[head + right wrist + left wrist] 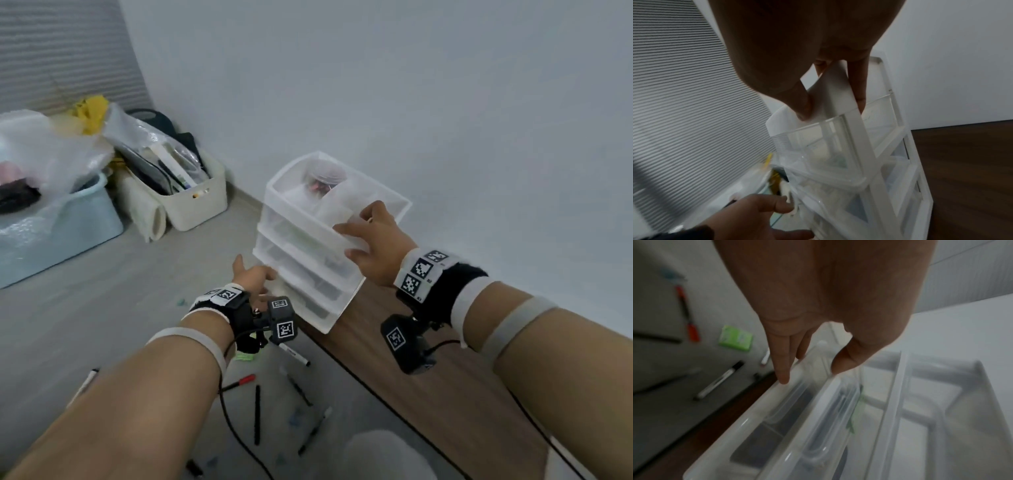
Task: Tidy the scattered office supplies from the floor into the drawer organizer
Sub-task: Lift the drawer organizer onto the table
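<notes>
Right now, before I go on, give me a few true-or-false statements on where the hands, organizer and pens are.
1. The right hand grips the top corner of the organizer. True.
2. The left hand holds a pen. False: it holds nothing; its fingers are at a lower drawer front.
3. Pens lie on the floor. True.
4. The organizer stands on the grey floor. False: it sits on a brown wooden surface.
5. The green pack is already in a drawer. False: it lies on the floor.
</notes>
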The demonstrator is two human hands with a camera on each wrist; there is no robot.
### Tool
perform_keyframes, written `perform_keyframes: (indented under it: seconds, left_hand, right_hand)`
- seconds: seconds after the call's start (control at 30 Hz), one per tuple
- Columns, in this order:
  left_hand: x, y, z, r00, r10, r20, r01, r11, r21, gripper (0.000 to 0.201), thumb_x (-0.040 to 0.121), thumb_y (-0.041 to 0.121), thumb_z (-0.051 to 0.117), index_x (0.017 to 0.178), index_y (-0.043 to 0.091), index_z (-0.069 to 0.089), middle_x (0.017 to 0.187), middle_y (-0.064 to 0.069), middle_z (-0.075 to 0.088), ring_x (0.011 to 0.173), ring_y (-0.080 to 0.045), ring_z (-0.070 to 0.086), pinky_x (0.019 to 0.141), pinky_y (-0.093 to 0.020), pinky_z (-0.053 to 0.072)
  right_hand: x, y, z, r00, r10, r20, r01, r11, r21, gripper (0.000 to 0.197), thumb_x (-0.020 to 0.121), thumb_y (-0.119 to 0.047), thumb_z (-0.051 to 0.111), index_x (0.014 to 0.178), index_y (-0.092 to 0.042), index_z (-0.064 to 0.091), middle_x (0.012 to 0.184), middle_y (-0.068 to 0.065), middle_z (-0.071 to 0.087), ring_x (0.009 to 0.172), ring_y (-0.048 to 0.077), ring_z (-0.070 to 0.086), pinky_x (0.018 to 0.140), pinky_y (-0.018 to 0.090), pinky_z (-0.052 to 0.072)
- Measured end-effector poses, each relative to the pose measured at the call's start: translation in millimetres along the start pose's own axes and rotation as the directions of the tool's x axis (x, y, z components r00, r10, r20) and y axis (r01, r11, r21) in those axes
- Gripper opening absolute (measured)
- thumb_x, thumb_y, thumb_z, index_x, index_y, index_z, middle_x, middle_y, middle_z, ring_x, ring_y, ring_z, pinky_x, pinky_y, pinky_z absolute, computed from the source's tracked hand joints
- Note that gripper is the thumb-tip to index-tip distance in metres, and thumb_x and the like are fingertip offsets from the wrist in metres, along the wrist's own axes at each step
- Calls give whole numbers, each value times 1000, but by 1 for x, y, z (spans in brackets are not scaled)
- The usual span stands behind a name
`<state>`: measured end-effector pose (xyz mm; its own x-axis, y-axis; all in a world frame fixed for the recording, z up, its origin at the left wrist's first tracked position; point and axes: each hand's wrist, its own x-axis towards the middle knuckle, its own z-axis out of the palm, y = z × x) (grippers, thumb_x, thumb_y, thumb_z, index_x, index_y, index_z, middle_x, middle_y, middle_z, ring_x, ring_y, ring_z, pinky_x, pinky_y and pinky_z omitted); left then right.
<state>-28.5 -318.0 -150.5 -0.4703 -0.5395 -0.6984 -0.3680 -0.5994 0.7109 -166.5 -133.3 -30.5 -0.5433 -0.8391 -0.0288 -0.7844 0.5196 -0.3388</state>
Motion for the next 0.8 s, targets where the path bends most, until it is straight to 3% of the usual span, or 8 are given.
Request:
perform_keyframes:
  seconds: [0.1, 0.3, 0.37, 0.47, 0.6, 0.67, 0.73, 0.8]
  left_hand:
    - [8, -21, 41, 994, -22, 107, 11, 995, 96, 101, 82, -6, 54, 152, 44, 3, 129, -23, 49, 109, -47, 59, 87, -66, 51]
    - [19, -44, 118, 969, 22, 247, -93, 957, 276, 71, 93, -1, 50, 150, 29, 22, 134, -20, 51, 112, -40, 59, 88, -53, 55]
    - [25, -49, 130, 961, 55, 272, -156, 918, 364, 72, 91, 0, 49, 150, 31, 22, 134, -14, 52, 117, -36, 55, 96, -53, 51]
    - [36, -55, 136, 954, 67, 291, -216, 828, 517, 84, 83, 5, 53, 148, 46, 18, 132, -9, 53, 110, -32, 56, 87, -46, 55]
    - [61, -63, 130, 944, 166, 284, -321, 661, 679, 88, 71, 34, 66, 147, 52, 23, 142, -3, 54, 123, -31, 56, 104, -48, 46]
    - [75, -69, 128, 935, 192, 299, -354, 572, 740, 97, 63, 42, 74, 148, 46, 28, 147, -5, 50, 130, -31, 51, 108, -46, 43]
    - [79, -72, 125, 925, 236, 296, -375, 464, 802, 92, 64, 42, 76, 147, 38, 37, 147, -12, 47, 129, -33, 51, 108, -43, 43]
    - [83, -74, 118, 914, 323, 246, -355, 340, 871, 88, 68, 45, 78, 146, 36, 38, 150, -16, 38, 134, -35, 44, 111, -46, 37]
  right_hand:
    - [-24, 34, -4, 1000, 14, 2, -14, 999, -45, 47, 89, -23, 64, 134, -35, 56, 127, 5, 33, 123, 24, 37, 103, 27, 35]
    - [-65, 85, -10, 997, 78, -27, -81, 984, -158, 49, 86, -23, 63, 131, -40, 54, 133, 3, 29, 127, 25, 37, 89, 45, 54]
    - [-75, 100, -8, 993, 95, -65, -104, 981, -163, 59, 84, -26, 62, 136, -46, 43, 133, 0, 28, 127, 23, 38, 82, 47, 56]
    - [-93, 116, 0, 967, 114, -226, -151, 977, -153, 84, 83, -41, 62, 151, -43, 13, 142, 1, 26, 129, 22, 39, 83, 43, 56]
    - [-121, 134, 32, 783, 182, -594, -240, 971, -18, 76, 93, -49, 49, 154, -17, 20, 154, 13, 25, 138, 30, 34, 109, 43, 32]
    - [-133, 153, 61, 667, 395, -632, -400, 905, 144, 66, 97, -47, 39, 154, -16, 22, 157, 14, 23, 144, 30, 27, 114, 43, 28]
    - [-152, 179, 95, 473, 713, -518, -672, 672, 312, 63, 98, -49, 33, 153, -21, 24, 158, 13, 21, 145, 31, 25, 114, 51, 29]
    - [-175, 201, 122, 205, 942, -264, -864, 301, 403, 68, 97, -49, 40, 155, -21, 18, 160, 15, 16, 146, 35, 20, 114, 57, 24]
